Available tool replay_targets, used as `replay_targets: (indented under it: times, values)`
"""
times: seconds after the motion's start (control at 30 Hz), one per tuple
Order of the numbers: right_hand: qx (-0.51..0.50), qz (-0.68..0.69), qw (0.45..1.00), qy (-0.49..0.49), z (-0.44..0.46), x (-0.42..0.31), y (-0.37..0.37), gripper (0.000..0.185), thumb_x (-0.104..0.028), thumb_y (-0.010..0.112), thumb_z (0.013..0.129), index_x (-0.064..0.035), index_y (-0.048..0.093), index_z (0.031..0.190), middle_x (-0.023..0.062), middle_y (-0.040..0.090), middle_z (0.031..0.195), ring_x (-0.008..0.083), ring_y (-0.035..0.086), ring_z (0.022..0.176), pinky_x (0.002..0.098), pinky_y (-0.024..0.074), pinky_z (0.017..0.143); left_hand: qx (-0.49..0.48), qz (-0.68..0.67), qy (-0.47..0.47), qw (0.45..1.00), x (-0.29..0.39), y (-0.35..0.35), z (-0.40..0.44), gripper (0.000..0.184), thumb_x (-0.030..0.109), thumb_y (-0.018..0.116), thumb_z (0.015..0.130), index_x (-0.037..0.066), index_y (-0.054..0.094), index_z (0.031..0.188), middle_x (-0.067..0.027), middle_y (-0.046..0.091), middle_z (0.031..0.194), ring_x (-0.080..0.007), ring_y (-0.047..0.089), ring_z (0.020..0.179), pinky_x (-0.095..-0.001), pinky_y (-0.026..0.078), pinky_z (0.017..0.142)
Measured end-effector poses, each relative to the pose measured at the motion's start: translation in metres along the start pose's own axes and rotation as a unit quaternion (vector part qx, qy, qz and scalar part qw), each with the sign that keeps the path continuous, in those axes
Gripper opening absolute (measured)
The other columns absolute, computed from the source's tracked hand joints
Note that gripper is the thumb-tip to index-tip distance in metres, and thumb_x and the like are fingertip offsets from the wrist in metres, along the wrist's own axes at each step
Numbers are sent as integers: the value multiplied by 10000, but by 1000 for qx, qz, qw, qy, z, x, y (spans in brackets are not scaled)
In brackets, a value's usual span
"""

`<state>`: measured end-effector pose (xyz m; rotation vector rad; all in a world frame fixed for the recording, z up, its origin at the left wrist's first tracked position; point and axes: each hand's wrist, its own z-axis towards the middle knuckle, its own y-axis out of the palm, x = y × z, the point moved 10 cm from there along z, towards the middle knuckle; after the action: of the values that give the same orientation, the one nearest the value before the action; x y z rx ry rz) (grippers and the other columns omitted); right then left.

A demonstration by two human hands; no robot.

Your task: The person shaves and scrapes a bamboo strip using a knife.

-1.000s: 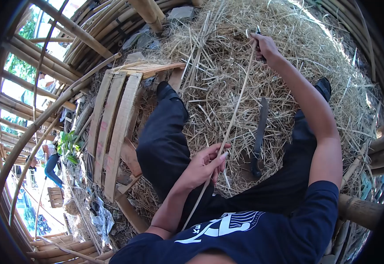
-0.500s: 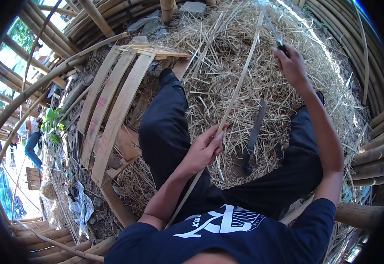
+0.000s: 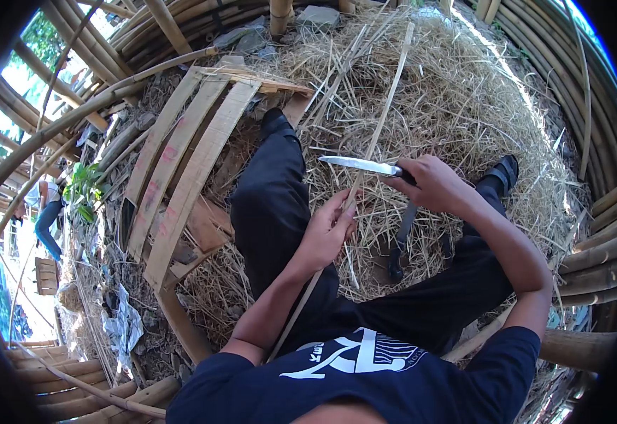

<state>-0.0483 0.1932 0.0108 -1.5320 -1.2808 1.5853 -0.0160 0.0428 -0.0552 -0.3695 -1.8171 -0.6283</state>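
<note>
A long, thin bamboo strip (image 3: 386, 106) runs from beside my body up over the shavings. My left hand (image 3: 328, 232) pinches it near the middle, above my thigh. In my right hand (image 3: 425, 183) is a knife (image 3: 360, 165) with a dark handle, its bright blade pointing left and lying across the strip just above my left fingers. Whether blade and strip touch I cannot tell. Below my right hand a second, dark long blade (image 3: 402, 237) lies on the shavings between my legs, its upper part hidden by that hand.
Pale bamboo shavings (image 3: 457, 106) cover the ground. A slatted wooden crate (image 3: 197, 180) stands left of my leg. Bamboo poles (image 3: 598, 261) are at the right edge. At the far left another person (image 3: 49, 219) is partly visible beyond a bamboo frame. A crumpled plastic sheet (image 3: 123, 321) lies lower left.
My right hand has come down from the far end of the strip, and the knife has swung from pointing away to pointing left across it. My left hand still holds the strip.
</note>
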Motion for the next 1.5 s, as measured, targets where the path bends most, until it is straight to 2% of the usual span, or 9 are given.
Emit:
replay_targets:
  times: [0.13, 0.4, 0.5, 0.57, 0.67, 1.0, 1.07, 1.2, 1.5]
  values:
    - [-14, 5, 999, -41, 5, 0, 10, 460, -432, 526, 919, 3, 529, 767, 179, 579, 661, 379, 575, 636, 464, 434, 593, 27, 28, 12, 999, 2, -5, 3, 311, 192, 412, 1005, 95, 478, 1294, 68, 384, 592, -5, 333, 443, -167, 260, 405]
    - [-31, 28, 996, -80, 14, 6, 23, 376, -364, 472, 961, -6, 531, 865, 189, 513, 612, 390, 538, 610, 462, 405, 584, 86, 107, 32, 990, -1, -15, 8, 269, 191, 426, 1001, 67, 552, 1204, 67, 404, 611, -7, 356, 517, -184, 289, 474]
    - [-18, 28, 994, -100, 15, 8, 25, 387, -374, 451, 968, -8, 531, 871, 192, 509, 618, 388, 538, 623, 467, 403, 595, 86, 104, 33, 990, -2, -14, 10, 261, 180, 435, 996, 55, 555, 1191, 63, 401, 620, -11, 366, 551, -191, 295, 497]
    - [-38, 31, 994, -97, 16, 10, 32, 391, -375, 444, 970, -8, 527, 865, 193, 508, 621, 389, 538, 630, 469, 402, 599, 88, 116, 30, 989, -1, -13, 10, 218, 119, 447, 981, 16, 545, 1146, 40, 417, 649, -37, 393, 565, -220, 344, 505]
    - [-45, 50, 992, -109, 15, 5, 35, 395, -373, 435, 973, -7, 515, 848, 195, 505, 621, 392, 533, 633, 472, 397, 599, 88, 113, 32, 989, -5, -11, 12, 249, 164, 448, 990, 42, 553, 1181, 55, 400, 633, -20, 374, 564, -193, 300, 503]
    - [-9, 73, 986, -148, 14, 4, 39, 347, -312, 449, 971, -5, 507, 820, 194, 477, 580, 406, 502, 581, 486, 377, 574, 108, 157, 61, 980, -5, -12, 12, 336, 137, 457, 985, 53, 508, 1307, 61, 386, 673, -23, 359, 578, -190, 304, 504]
    - [-8, 79, 986, -145, 14, 2, 39, 342, -309, 458, 967, -6, 513, 818, 199, 483, 580, 408, 506, 582, 487, 379, 573, 114, 149, 45, 981, -10, -16, 12, 334, 117, 489, 964, 66, 530, 1292, 12, 533, 700, -48, 445, 598, -234, 403, 533]
    - [4, 81, 986, -143, 17, 4, 43, 333, -305, 473, 960, -11, 533, 818, 205, 501, 583, 412, 519, 584, 488, 387, 565, 122, 128, 52, 983, -8, -16, 11, 342, 128, 491, 968, 62, 519, 1302, 15, 533, 718, -46, 445, 612, -233, 400, 529]
    - [10, 9, 989, -147, 29, 25, 49, 394, -417, 465, 938, -58, 566, 808, 166, 526, 581, 394, 552, 628, 486, 411, 576, 74, 70, 10, 995, -14, -12, 10, 353, 127, 478, 977, 38, 502, 1318, 38, 451, 735, -30, 387, 614, -192, 381, 559]
